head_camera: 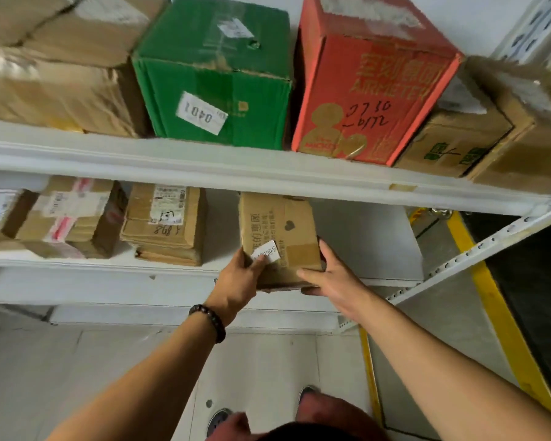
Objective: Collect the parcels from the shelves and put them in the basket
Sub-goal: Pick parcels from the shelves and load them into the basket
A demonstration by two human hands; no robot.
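I hold the brown cardboard parcel (280, 230) at the front edge of the lower shelf (77, 261). Its long axis runs from me back into the shelf, printed face up. My left hand (236, 281) grips its near left corner and my right hand (331, 275) clasps its near right side. The upper shelf (204, 160) carries a green box (217, 74) and a red box (372, 81). The floor (109, 361) is pale, with a yellow stripe (497, 300) at the right.

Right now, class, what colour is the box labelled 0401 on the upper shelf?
The box is green, best in head view.
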